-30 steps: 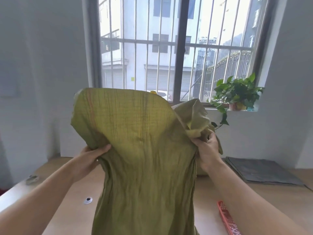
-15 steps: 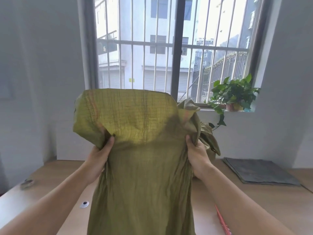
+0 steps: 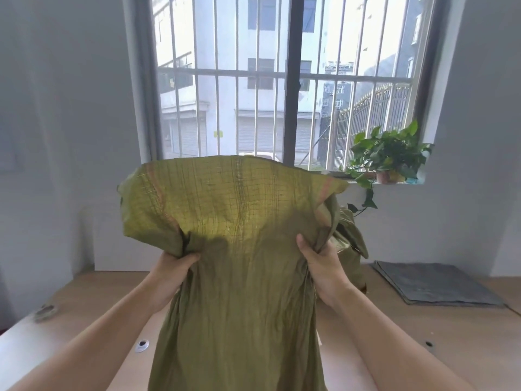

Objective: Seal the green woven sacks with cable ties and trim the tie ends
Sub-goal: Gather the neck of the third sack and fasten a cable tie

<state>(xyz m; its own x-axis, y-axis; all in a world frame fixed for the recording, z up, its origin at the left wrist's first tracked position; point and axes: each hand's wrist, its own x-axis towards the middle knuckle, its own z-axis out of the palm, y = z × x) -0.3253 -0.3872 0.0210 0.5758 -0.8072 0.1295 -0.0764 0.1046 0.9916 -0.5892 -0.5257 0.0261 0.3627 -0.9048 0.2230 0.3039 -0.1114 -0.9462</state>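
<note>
- Gripping the green woven sack [image 3: 239, 249] on both sides, the left hand [image 3: 172, 273] and right hand [image 3: 324, 269] are each closed around a bunched fistful of cloth below the mouth.
- Sack hangs upright in front of the window [image 3: 282, 80], above the wooden table [image 3: 451, 334], mouth flaring wide over the fists.
- Risk, I'd say: the weave looks slick and thin, so a loose gather could spring open before any tie goes round.
- No cable tie or cutter in sight; letting go with one hand to fetch one may undo the gather.
- Fabric is crinkled, coarse-gridded, translucent where light strikes; a pinkish stripe runs near each edge.
- Second green sack [image 3: 349, 238] slumps behind the right hand.
</note>
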